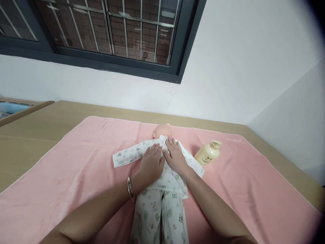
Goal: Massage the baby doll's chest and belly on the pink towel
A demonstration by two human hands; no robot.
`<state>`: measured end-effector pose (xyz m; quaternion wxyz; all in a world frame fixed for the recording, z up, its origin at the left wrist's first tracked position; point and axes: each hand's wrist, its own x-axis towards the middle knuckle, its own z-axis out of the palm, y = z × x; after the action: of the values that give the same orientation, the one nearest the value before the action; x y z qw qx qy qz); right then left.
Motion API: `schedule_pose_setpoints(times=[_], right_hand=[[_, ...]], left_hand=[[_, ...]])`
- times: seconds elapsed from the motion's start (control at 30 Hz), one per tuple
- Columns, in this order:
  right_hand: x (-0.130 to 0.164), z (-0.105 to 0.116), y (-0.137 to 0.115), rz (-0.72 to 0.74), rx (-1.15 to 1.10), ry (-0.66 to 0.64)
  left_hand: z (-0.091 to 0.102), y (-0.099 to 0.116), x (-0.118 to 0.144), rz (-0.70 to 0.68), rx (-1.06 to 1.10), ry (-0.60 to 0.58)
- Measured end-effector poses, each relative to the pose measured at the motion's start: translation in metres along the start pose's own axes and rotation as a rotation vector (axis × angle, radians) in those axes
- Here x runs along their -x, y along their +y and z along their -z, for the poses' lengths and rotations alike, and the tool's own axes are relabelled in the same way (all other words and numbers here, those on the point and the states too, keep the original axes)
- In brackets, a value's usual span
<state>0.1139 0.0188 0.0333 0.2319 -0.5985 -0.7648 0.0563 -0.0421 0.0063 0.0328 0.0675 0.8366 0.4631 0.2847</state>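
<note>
A baby doll (162,131) lies on a pink blanket (96,189), its head toward the wall. It wears a white printed top (167,179) with long sleeves and matching printed trousers (149,213). My left hand (151,164) rests flat on the left side of the top, fingers stretched toward the doll's head. On the right side of the chest lies my right hand (175,156), also flat with fingers extended. Neither hand grips anything. Beyond the doll's right-side sleeve, a pale yellow pump bottle (208,153) sits on the blanket, tilted in view.
The blanket covers much of a wooden table (76,108) set against a white wall (228,67). Above is a dark-framed window (122,62) with metal bars outside. A blue item (12,107) shows at the far left, past a wooden edge.
</note>
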Motion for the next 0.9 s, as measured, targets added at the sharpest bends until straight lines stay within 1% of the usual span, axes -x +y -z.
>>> schedule_pose_setpoints(times=[0.1,0.23,0.33,0.43,0.57,0.77,0.9], right_hand=[[0.006,0.001,-0.012,-0.049,0.036,0.030],[0.019,0.004,-0.032,-0.095,0.108,0.067],[0.026,0.006,-0.043,-0.084,0.145,0.045],[0.027,0.007,-0.046,-0.063,0.167,0.041],[0.022,0.003,-0.039,-0.051,0.135,0.082],[0.005,-0.004,-0.010,-0.039,-0.062,0.109],[0.000,-0.010,0.002,-0.036,-0.101,0.131]], left_hand=[[-0.001,-0.007,-0.004,-0.019,0.014,0.002],[-0.004,-0.024,-0.016,-0.043,0.033,0.022],[-0.008,-0.037,-0.026,-0.039,0.053,0.022],[-0.011,-0.044,-0.034,-0.035,0.092,0.012],[-0.016,-0.047,-0.034,-0.009,0.111,0.046],[-0.022,-0.045,-0.027,-0.014,0.116,0.116],[-0.023,-0.042,-0.025,-0.008,0.106,0.132]])
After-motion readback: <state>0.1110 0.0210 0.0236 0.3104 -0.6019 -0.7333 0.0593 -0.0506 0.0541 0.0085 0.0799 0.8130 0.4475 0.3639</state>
